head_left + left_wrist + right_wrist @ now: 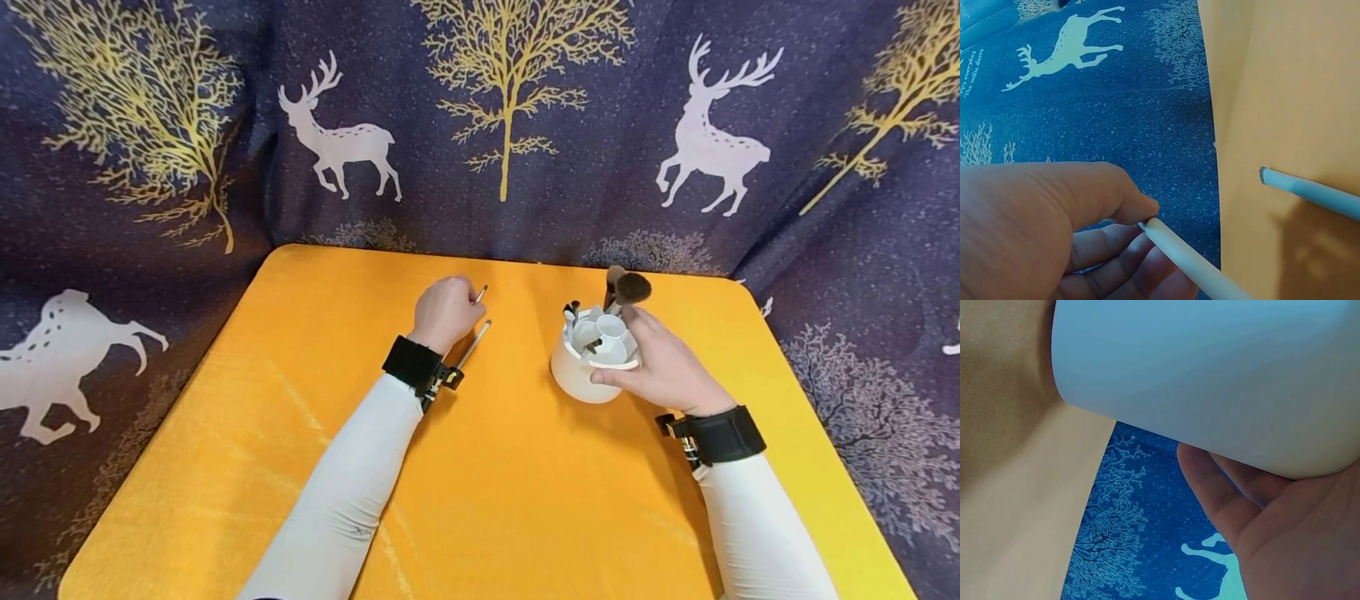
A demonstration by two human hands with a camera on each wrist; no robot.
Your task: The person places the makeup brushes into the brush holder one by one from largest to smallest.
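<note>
In the head view my left hand (447,312) pinches a slim makeup brush (482,293), its dark tip poking out past the fingers. Close up in the left wrist view, thumb and fingertips hold the pale brush handle (1188,256). A second thin brush (474,343) lies beside that hand on the table. My right hand (663,358) grips the side of a white round brush holder (585,385), thumb in front. Large fluffy brushes (632,288) and several smaller ones stand in its compartments. The right wrist view shows the holder's smooth wall (1197,375) above the fingers.
A yellow-orange cloth covers the table (495,500). Behind it and at both sides hangs a dark blue curtain (450,225) with white deer and golden trees. Black straps with small cameras sit on both wrists.
</note>
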